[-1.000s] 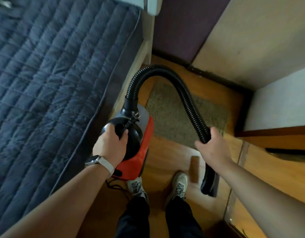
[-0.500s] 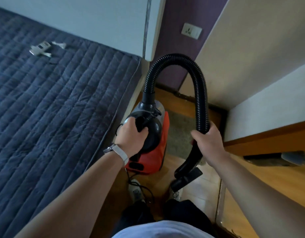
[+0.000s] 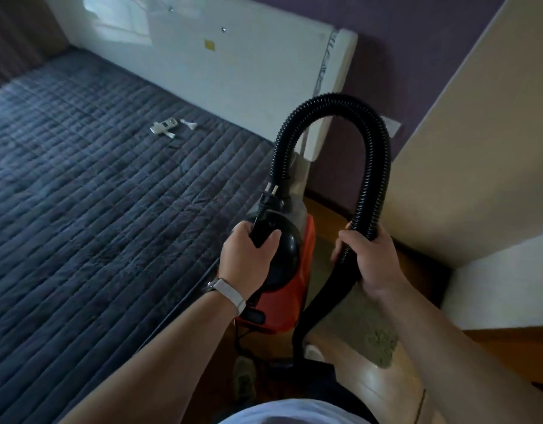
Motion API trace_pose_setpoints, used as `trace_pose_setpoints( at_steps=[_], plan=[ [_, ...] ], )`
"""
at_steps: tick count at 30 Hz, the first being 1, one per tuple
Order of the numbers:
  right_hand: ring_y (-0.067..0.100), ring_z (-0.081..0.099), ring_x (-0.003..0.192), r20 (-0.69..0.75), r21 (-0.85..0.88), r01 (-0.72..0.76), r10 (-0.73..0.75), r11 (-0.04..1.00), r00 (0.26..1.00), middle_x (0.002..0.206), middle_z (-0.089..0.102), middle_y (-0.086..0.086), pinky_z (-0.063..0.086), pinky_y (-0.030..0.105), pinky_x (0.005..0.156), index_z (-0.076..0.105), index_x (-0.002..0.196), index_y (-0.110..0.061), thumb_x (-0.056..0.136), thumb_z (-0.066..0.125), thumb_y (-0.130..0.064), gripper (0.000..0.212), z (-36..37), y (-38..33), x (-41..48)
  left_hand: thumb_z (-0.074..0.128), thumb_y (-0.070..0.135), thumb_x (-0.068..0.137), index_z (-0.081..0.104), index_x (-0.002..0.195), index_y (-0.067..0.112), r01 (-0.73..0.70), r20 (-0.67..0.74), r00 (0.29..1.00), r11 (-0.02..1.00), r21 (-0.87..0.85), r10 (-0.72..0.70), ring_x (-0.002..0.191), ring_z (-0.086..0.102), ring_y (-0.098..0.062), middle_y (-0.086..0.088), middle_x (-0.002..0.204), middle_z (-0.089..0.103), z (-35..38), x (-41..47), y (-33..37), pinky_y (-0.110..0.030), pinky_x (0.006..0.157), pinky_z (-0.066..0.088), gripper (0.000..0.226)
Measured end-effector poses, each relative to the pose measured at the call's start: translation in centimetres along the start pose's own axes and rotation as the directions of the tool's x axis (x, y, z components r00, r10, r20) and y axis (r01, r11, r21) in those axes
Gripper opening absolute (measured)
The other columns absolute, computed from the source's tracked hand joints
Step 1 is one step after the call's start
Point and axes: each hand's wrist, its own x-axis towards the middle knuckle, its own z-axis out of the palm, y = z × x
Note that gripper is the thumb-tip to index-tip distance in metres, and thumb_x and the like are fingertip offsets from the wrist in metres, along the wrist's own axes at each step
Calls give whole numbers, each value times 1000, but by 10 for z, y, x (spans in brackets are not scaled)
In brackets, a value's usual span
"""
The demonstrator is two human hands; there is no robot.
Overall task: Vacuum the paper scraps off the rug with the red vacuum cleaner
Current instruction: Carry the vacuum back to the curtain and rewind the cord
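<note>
Gripping the vacuum (image 3: 299, 290) by its black top handle with the left hand (image 3: 249, 261), plug (image 3: 268, 194) sticking up just above that hand, vacuum held up beside the bed (image 3: 96, 209), right hand (image 3: 368, 261) clenched round the arching hose (image 3: 377, 154), rug (image 3: 365, 328) on the floor below.

Beside your bed (image 3: 80, 255) the wooden floor (image 3: 383, 385) carries a beige rug (image 3: 375, 336); on the bed's navy quilt (image 3: 111, 185) a white remote (image 3: 163, 127) lies near the headboard (image 3: 233, 71).
</note>
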Motion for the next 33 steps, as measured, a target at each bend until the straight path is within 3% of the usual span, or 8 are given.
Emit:
trace_pose_setpoints(
  at_steps=[5,9,11,14,18,21,26,33],
  plan=[
    [27,58,61,271,87,65,-86,994,959,60,58,13,54,30,62,56,71,-10,92,58,-2,23,-1,-27,19,66,44,87,58,86,20,73,-189,980,997,37,-64,61,66,-21,-1,75,67,3,-19,20,-44,56,57,26],
    [30,55,59,427,68,48,-73,997,901,61,59,18,51,40,60,61,60,-16,90,60,-2,34,10,-38,25,65,43,87,59,83,22,119,-343,932,993,-3,-113,61,65,-18,1,74,67,0,-36,27,-38,55,57,23],
    [32,55,56,488,60,30,-55,998,871,61,58,22,49,45,59,60,70,0,87,63,-4,18,20,-37,26,66,41,87,57,79,26,132,-427,895,991,-27,-131,61,63,-13,5,71,65,-1,-47,23,-30,52,51,20],
    [30,56,52,578,28,25,-37,999,815,60,57,24,49,42,56,55,83,13,83,64,-10,24,37,-37,22,67,38,87,53,74,28,148,-553,819,987,-55,-154,60,59,-5,11,69,61,-6,-67,17,-18,51,42,21],
    [27,60,53,638,-52,63,-16,997,770,59,61,15,52,38,55,56,80,4,89,64,-5,15,57,-39,13,67,40,84,58,74,23,208,-650,722,970,-125,-238,65,65,-17,5,68,65,-18,-95,2,-38,61,55,22],
    [24,61,53,671,-90,125,-33,988,741,58,61,9,51,35,54,55,77,3,87,66,-4,17,69,-41,1,68,41,82,59,74,20,227,-700,659,960,-164,-275,65,65,-20,2,67,66,-29,-119,-10,-45,65,56,24],
    [27,65,58,751,-155,235,-40,960,660,66,65,11,55,44,59,56,89,8,84,69,-8,21,100,-41,-40,69,35,84,59,72,18,254,-766,544,937,-239,-343,66,64,-19,2,68,66,-53,-165,-29,-43,67,55,23],
    [40,68,67,843,-177,340,-35,924,536,70,67,17,57,58,64,56,81,-4,67,69,-24,28,163,-32,-134,69,33,85,58,72,18,260,-834,354,901,-347,-423,67,63,-17,3,68,64,-99,-248,-75,-37,65,53,23]
  ],
)
